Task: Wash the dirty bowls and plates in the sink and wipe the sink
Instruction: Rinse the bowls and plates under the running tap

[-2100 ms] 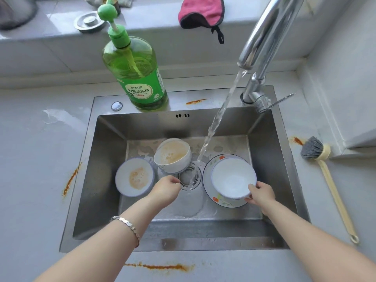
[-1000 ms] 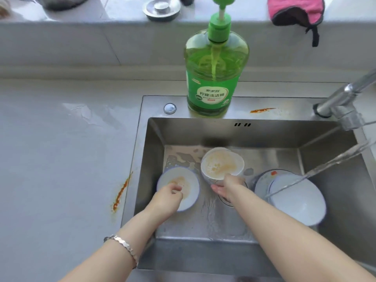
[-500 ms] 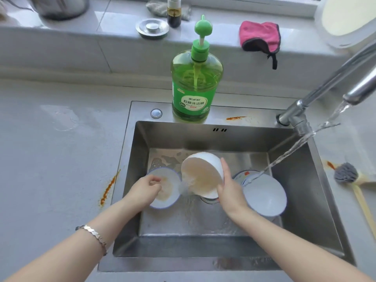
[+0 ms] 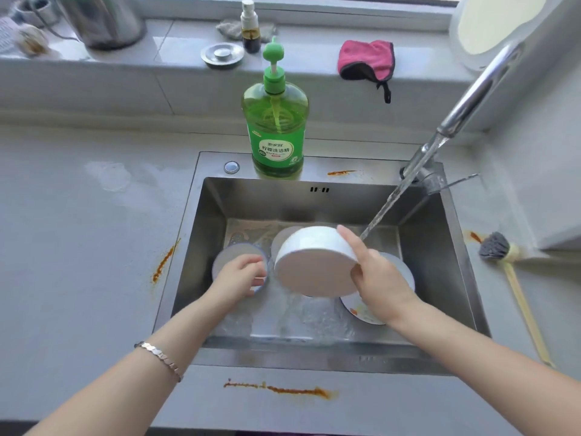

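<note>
My right hand (image 4: pixel 375 272) grips a white bowl (image 4: pixel 314 262) by its rim, tipped over above the steel sink (image 4: pixel 201 240) with its underside towards me, and water spills from it. My left hand (image 4: pixel 240 276) holds the edge of a small white plate (image 4: pixel 234 253) on the sink floor at the left. A flower-patterned plate (image 4: pixel 361 311) with a white bowl on it lies at the right, mostly hidden behind my right hand. Water runs from the faucet (image 4: pixel 471 92) into the sink behind the tipped bowl.
A green dish-soap bottle (image 4: pixel 276 127) stands on the sink's back rim. A dish brush (image 4: pixel 503 256) lies on the counter at the right. A pink cloth (image 4: pixel 366 59), a drain stopper (image 4: pixel 222 55) and a spray bottle (image 4: pixel 250 26) sit on the ledge. Orange stains mark the counter (image 4: pixel 78 247).
My right hand left the right-hand bowl, took the dirty middle bowl, lifted it and tipped it until its contents poured out. My left hand moved onto the small plate.
</note>
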The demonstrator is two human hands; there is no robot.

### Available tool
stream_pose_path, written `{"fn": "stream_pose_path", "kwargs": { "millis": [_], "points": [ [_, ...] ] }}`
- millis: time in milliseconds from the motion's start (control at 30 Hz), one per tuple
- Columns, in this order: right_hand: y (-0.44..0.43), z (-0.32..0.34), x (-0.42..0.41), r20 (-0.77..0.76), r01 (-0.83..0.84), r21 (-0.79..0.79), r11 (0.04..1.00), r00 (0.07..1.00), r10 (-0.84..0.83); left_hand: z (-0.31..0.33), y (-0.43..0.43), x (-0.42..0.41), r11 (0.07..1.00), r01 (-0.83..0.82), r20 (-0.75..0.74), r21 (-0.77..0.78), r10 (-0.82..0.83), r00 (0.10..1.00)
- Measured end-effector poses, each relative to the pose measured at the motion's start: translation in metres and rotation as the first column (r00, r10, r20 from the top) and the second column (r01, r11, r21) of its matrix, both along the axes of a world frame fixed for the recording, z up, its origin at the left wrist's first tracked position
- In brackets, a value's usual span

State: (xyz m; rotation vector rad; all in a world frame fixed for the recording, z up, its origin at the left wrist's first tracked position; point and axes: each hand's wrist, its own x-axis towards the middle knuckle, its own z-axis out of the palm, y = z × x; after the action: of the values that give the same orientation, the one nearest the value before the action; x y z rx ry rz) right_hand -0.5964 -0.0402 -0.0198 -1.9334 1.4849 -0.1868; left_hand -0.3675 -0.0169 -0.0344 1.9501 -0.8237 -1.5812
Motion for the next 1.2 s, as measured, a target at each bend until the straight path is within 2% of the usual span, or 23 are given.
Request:
{"fn": "stream_pose_path", "kwargs": {
  "millis": [100, 200, 267, 333, 367, 400, 433, 467, 500, 533, 567, 600, 633, 667, 700, 767, 833, 867, 933, 1000, 1067, 1133, 1200],
  "points": [
    [0.002, 0.008, -0.015, 0.196, 0.217, 0.322, 0.922, 0.937, -0.289, 0.007, 0.002, -0.028, 1.0, 0.011, -0.213, -0.009, -0.012, 0.977],
    [-0.004, 0.009, -0.022, 0.262, 0.296, 0.58, 0.759, 0.814, -0.518, 0.009, 0.0, -0.061, 0.997, 0.073, -0.322, -0.035, -0.08, 0.943],
    [-0.014, 0.013, -0.025, 0.285, 0.3, 0.681, 0.668, 0.732, -0.619, 0.009, -0.007, -0.083, 0.997, -0.015, -0.367, -0.078, -0.014, 0.93],
    [-0.019, 0.015, -0.029, 0.294, 0.262, 0.729, 0.633, 0.715, -0.634, 0.013, -0.02, -0.1, 0.977, -0.179, -0.406, -0.112, 0.12, 0.906],
    [-0.021, 0.014, -0.032, 0.284, 0.266, 0.704, 0.658, 0.745, -0.604, 0.014, -0.027, -0.106, 0.965, -0.237, -0.412, -0.114, 0.171, 0.895],
    [-0.021, 0.012, -0.034, 0.255, 0.298, 0.612, 0.733, 0.803, -0.539, 0.016, -0.033, -0.109, 0.958, -0.261, -0.405, -0.117, 0.194, 0.893],
    [-0.021, 0.008, -0.038, 0.178, 0.325, 0.417, 0.849, 0.887, -0.427, 0.015, -0.038, -0.111, 0.955, -0.267, -0.382, -0.125, 0.202, 0.902],
    [-0.021, 0.003, -0.042, 0.079, 0.283, 0.136, 0.949, 0.952, -0.296, 0.013, -0.041, -0.111, 0.957, -0.254, -0.338, -0.143, 0.194, 0.921],
    [-0.022, 0.0, -0.045, 0.004, 0.146, -0.158, 0.976, 0.989, -0.148, 0.011, -0.045, -0.109, 0.958, -0.229, -0.278, -0.173, 0.176, 0.944],
    [-0.023, -0.002, -0.045, -0.058, -0.044, -0.347, 0.937, 0.998, 0.026, 0.011, -0.047, -0.108, 0.957, -0.201, -0.217, -0.211, 0.154, 0.964],
    [-0.025, -0.002, -0.043, -0.157, -0.251, -0.404, 0.879, 0.966, 0.203, 0.012, -0.049, -0.109, 0.948, -0.184, -0.175, -0.26, 0.141, 0.974],
    [-0.025, 0.002, -0.036, -0.226, -0.406, -0.308, 0.86, 0.91, 0.349, 0.012, -0.051, -0.11, 0.93, -0.18, -0.148, -0.32, 0.139, 0.979],
    [-0.024, 0.003, -0.029, -0.206, -0.477, -0.156, 0.865, 0.872, 0.444, 0.012, -0.052, -0.112, 0.907, -0.178, -0.127, -0.381, 0.14, 0.982],
    [-0.022, 0.004, -0.021, -0.105, -0.482, -0.016, 0.876, 0.872, 0.478, 0.015, -0.052, -0.113, 0.887, -0.169, -0.107, -0.43, 0.136, 0.985],
    [-0.02, 0.001, -0.015, 0.039, -0.456, 0.046, 0.889, 0.89, 0.455, 0.016, -0.053, -0.113, 0.875, -0.158, -0.093, -0.457, 0.13, 0.987],
    [-0.017, -0.003, -0.015, 0.156, -0.504, -0.035, 0.863, 0.85, 0.503, 0.02, -0.055, -0.107, 0.868, -0.151, -0.101, -0.473, 0.116, 0.988],
    [-0.029, -0.014, -0.03, 0.032, -0.588, -0.192, 0.786, 0.796, 0.604, 0.018, -0.056, -0.094, 0.874, -0.129, -0.099, -0.468, 0.094, 0.991],
    [-0.039, -0.023, -0.039, -0.092, -0.614, -0.277, 0.739, 0.783, 0.615, 0.017, -0.056, -0.089, 0.888, -0.102, -0.081, -0.448, 0.073, 0.994],
    [-0.052, -0.02, -0.045, -0.237, -0.587, -0.37, 0.72, 0.809, 0.538, 0.016, -0.056, -0.088, 0.907, -0.12, -0.086, -0.404, 0.094, 0.992],
    [-0.051, -0.019, -0.029, -0.257, -0.516, -0.312, 0.798, 0.854, 0.452, 0.016, -0.056, -0.096, 0.901, -0.178, -0.088, -0.396, 0.156, 0.984],
    [-0.034, -0.018, -0.011, -0.129, -0.484, -0.147, 0.863, 0.874, 0.469, 0.017, -0.056, -0.102, 0.888, -0.187, -0.058, -0.421, 0.179, 0.982],
    [-0.023, -0.018, -0.011, 0.017, -0.539, -0.13, 0.832, 0.838, 0.545, 0.018, -0.056, -0.1, 0.881, -0.169, -0.064, -0.442, 0.156, 0.986],
    [-0.035, -0.019, -0.027, -0.02, -0.595, -0.229, 0.77, 0.794, 0.608, 0.022, -0.059, -0.089, 0.911, -0.074, -0.032, -0.406, 0.067, 0.997]
  ]
}}
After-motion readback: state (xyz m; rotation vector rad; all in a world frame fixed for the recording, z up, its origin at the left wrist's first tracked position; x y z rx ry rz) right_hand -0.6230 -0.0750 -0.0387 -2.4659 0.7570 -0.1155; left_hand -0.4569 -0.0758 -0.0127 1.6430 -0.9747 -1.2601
